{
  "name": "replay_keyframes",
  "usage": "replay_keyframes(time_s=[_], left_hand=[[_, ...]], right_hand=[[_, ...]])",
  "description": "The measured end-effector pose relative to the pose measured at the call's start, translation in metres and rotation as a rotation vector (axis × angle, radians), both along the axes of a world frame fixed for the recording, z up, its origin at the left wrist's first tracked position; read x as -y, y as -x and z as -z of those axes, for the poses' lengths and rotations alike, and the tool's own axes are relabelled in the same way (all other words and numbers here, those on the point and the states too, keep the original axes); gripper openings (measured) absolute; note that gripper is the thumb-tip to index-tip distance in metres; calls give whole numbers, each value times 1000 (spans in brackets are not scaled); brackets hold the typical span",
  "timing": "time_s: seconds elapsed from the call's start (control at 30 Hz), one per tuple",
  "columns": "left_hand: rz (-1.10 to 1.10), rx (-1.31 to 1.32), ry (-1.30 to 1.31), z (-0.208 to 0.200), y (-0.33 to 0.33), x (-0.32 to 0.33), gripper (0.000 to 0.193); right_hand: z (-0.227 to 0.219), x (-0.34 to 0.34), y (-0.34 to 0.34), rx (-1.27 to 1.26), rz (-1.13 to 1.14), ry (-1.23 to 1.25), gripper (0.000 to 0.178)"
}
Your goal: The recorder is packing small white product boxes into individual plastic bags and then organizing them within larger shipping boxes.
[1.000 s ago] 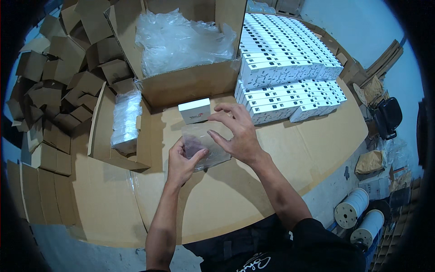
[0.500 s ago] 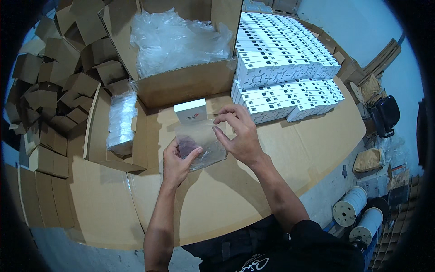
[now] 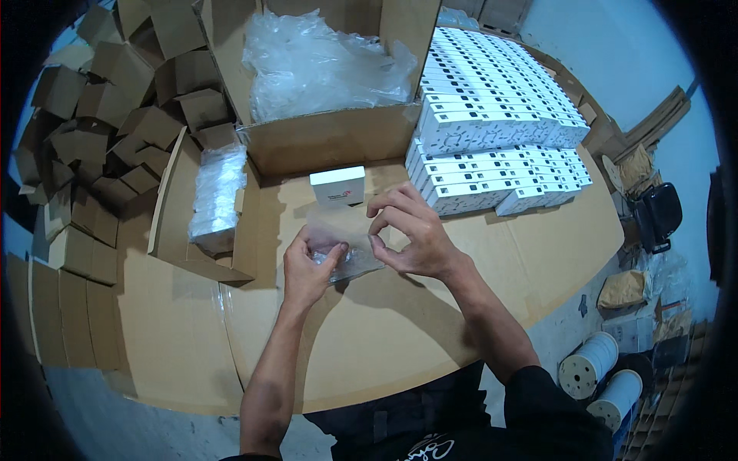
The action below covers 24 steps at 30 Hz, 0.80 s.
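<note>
A clear plastic bag (image 3: pixel 330 224) is held low over the cardboard-covered table. My left hand (image 3: pixel 307 270) grips its lower left part, the thumb lying across the front. At the bag's right edge, my right hand (image 3: pixel 419 237) is closed in a pinch, thumb and forefinger together on the film. Just beyond the bag, a small white box (image 3: pixel 337 187) stands upright on the table. The bag's film partly covers my left fingers.
An open carton (image 3: pixel 204 261) at left holds a row of plastic-wrapped packs (image 3: pixel 217 192). Behind it, a larger carton (image 3: pixel 330 142) contains loose clear bags (image 3: pixel 323 69). Many white boxes (image 3: pixel 492 123) are stacked at right. Empty brown cartons (image 3: pixel 92 115) pile up far left.
My right thumb and forefinger have come together at the bag's right edge. The bag has tilted slightly between my hands. The whole view has shifted a little.
</note>
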<state>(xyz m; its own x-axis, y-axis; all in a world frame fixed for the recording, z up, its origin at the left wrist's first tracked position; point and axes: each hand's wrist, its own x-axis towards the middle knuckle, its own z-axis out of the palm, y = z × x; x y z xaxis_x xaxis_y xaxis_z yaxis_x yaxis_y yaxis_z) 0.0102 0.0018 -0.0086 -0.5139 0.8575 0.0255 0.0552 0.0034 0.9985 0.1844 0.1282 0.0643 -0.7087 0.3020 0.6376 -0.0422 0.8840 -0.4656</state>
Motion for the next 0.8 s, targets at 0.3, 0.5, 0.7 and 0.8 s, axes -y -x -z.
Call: replay_keyframes(time_s=[0.3, 0.5, 0.7, 0.8], left_hand=[[-3, -26, 29, 7, 1, 0, 34], [1, -39, -6, 11, 3, -1, 33], [18, -80, -31, 10, 3, 1, 32], [41, -133, 0, 5, 1, 1, 34]], right_hand=[[-9, -4, 7, 172, 125, -560, 26], [-17, -16, 7, 322, -104, -373, 19], [-30, -4, 11, 570, 111, -362, 16], [-26, 1, 17, 528, 183, -449, 17]])
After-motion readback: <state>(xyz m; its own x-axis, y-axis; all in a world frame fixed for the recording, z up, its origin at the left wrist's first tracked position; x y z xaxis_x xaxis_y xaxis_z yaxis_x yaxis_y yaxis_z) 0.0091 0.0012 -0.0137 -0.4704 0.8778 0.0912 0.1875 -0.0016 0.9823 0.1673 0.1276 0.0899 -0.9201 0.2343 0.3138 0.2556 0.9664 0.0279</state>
